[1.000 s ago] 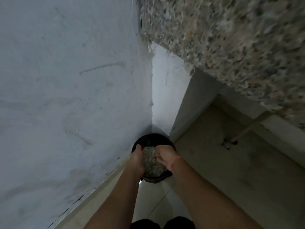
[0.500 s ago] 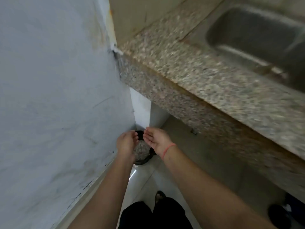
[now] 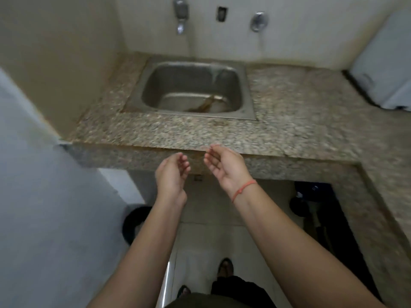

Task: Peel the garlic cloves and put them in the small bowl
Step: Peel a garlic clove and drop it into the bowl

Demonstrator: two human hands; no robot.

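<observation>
My left hand (image 3: pixel 171 174) and my right hand (image 3: pixel 224 166) are raised side by side in front of the granite counter's front edge, palms turned inward, fingers loosely curled and apart. Both hold nothing. A red string bracelet (image 3: pixel 243 189) circles my right wrist. No garlic cloves and no small bowl are in view. A black bin (image 3: pixel 133 223) stands on the floor at the lower left, partly hidden by my left forearm and the wall.
A steel sink (image 3: pixel 191 90) is set into the granite counter (image 3: pixel 289 130), with a tap (image 3: pixel 180 16) on the wall above. A white appliance (image 3: pixel 382 70) stands at the right. A white wall (image 3: pixel 44 196) closes the left side. Dark objects (image 3: pixel 311 196) sit under the counter.
My hands have lifted away from the black bin on the floor up to counter height, empty. The view has swung up from the bin to the sink and counter.
</observation>
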